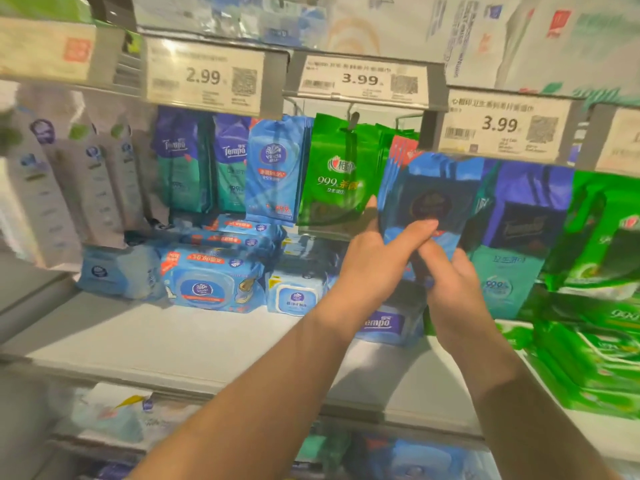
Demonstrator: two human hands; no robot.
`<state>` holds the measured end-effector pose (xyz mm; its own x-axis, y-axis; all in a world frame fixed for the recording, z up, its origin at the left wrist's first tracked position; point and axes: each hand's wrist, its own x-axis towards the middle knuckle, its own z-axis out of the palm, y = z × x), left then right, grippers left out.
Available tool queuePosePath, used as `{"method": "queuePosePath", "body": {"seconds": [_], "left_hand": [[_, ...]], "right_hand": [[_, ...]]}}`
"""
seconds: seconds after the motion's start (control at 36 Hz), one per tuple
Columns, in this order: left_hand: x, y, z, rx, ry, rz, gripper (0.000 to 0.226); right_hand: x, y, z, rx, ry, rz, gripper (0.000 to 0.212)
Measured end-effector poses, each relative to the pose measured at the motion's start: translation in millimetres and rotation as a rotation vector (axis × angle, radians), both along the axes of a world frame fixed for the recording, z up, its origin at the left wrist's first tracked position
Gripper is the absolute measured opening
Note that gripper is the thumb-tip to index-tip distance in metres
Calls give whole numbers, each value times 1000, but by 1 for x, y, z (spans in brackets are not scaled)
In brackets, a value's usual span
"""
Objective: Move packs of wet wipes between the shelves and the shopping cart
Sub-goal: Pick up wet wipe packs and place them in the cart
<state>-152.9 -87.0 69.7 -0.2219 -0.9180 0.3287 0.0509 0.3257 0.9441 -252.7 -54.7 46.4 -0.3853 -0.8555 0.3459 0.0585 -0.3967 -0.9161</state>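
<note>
Where hands (412, 261) meet, blue pack (429, 202).

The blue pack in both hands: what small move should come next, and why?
Probably lift the blue pack toward the hook area beside the green packs. Both the left hand and right hand hold its lower edge, just below the hanging row.

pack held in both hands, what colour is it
Blue with a dark navy panel in the middle, seen in the head view: pack.
</note>
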Motion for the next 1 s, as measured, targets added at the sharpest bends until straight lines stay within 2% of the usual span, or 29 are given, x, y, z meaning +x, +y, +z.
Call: {"method": "queuePosePath", "body": {"seconds": [0.03, 0.06, 0.11, 0.17, 0.22, 0.31, 0.36, 0.42, 0.53, 0.58, 0.64, 0.72, 0.86, 0.94, 1.0], "left_hand": [[-1, -2, 0, 9, -7, 6, 90], [-1, -3, 0, 16, -14, 18, 96], [-2, -2, 0, 26, -13, 28, 94], [-4, 2, 0, 32, 2, 31, 80], [-6, 4, 0, 42, 25, 29, 77], [-9, 9, 0, 34, 13, 52, 88], [-8, 14, 1, 21, 16, 57, 80], [-8, 19, 2, 2, 9, 75, 74], [-7, 34, 7, -36, -58, 131, 89], [-6, 40, 9, -47, -93, 149, 90], [-5, 46, 9, -65, -109, 165, 86], [-3, 51, 11, -66, -104, 188, 74], [3, 64, 11, -80, -13, 212, 90], [5, 68, 9, -77, 45, 185, 92], [8, 68, 7, -73, 103, 152, 103]], "right_hand": [[0, -1, 0, 11, -4, -4, 36], [0, -1, -1, 20, -4, -15, 30], [1, 0, -1, 25, -6, -28, 17], [1, 1, 0, 10, -2, -37, 15], [3, 3, 2, -8, 5, -45, 16], [4, 7, 2, -30, 25, -65, 17], [5, 10, 1, -43, 40, -68, 17], [6, 13, 1, -54, 40, -70, 26], [9, 19, 1, -94, 0, -30, 24], [10, 21, 0, -109, -19, -16, 34], [11, 25, 0, -133, -23, -9, 42], [12, 32, -1, -185, 1, -6, 42], [12, 46, 2, -259, -2, 53, 39], [14, 59, 6, -219, -60, 140, 43], [14, 66, 8, -188, -115, 202, 42]]}}
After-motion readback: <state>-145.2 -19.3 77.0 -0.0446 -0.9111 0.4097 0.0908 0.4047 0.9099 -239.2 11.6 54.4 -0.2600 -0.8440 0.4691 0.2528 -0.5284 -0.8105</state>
